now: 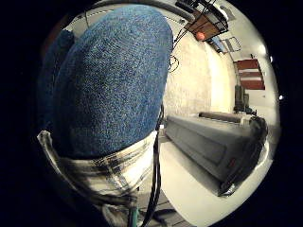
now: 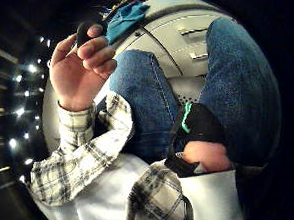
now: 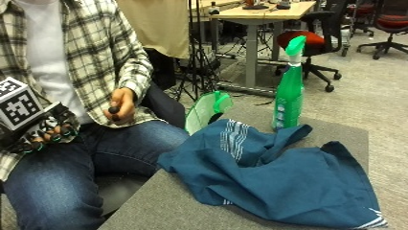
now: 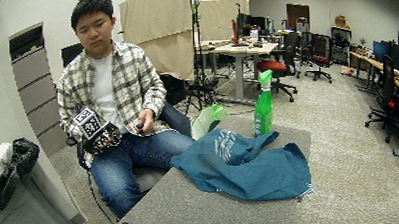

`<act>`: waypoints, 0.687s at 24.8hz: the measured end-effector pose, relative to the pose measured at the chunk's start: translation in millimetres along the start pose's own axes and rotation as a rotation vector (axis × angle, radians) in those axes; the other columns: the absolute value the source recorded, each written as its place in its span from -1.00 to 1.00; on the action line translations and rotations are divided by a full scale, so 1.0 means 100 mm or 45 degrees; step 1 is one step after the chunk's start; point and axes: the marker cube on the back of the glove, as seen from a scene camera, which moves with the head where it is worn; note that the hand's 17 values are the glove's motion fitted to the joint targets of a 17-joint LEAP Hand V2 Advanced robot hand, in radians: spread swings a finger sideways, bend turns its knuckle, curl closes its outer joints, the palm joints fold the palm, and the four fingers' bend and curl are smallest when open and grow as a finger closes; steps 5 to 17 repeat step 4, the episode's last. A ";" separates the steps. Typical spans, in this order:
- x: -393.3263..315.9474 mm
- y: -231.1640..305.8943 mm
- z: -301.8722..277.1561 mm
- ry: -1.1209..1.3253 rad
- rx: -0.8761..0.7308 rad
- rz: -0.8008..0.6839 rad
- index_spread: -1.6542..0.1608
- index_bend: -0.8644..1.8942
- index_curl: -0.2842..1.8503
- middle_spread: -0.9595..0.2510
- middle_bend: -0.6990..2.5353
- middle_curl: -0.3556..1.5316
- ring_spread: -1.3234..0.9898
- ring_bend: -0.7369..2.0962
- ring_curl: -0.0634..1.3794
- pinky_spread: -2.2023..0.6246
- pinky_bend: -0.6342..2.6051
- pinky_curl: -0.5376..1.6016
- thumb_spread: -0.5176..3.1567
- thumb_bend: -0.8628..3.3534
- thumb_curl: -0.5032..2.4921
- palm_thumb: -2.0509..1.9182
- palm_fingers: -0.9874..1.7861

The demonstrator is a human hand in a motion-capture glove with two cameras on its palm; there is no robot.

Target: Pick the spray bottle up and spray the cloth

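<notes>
Nothing is done yet — the spray bottle (image 3: 289,86) stands untouched on the table (image 3: 191,211) just behind the crumpled cloth (image 3: 274,172). The gloved right hand (image 3: 48,132) rests on the lap — fingers loosely curled, holding nothing.

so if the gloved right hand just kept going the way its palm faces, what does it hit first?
Probably the person's own thigh: denim fills the palm views. The right hand rests above the lap, well short of the spray bottle and cloth.
</notes>
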 end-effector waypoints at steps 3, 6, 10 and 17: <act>0.00 0.02 0.01 -0.002 -0.001 -0.007 0.39 -0.25 -0.46 0.46 -0.47 -0.39 0.28 -0.33 -0.51 0.70 -0.35 -0.25 -0.08 -0.60 -0.30 0.36 -0.33; 0.00 0.02 0.01 -0.001 -0.001 -0.009 0.39 -0.25 -0.46 0.46 -0.47 -0.39 0.28 -0.33 -0.51 0.70 -0.35 -0.25 -0.08 -0.60 -0.30 0.36 -0.33; 0.00 0.02 0.01 -0.001 -0.001 -0.009 0.39 -0.25 -0.46 0.46 -0.47 -0.39 0.28 -0.33 -0.51 0.70 -0.35 -0.25 -0.08 -0.60 -0.30 0.36 -0.33; 0.00 0.02 0.01 -0.001 -0.001 -0.009 0.39 -0.25 -0.46 0.46 -0.47 -0.39 0.28 -0.33 -0.51 0.70 -0.35 -0.25 -0.08 -0.60 -0.30 0.36 -0.33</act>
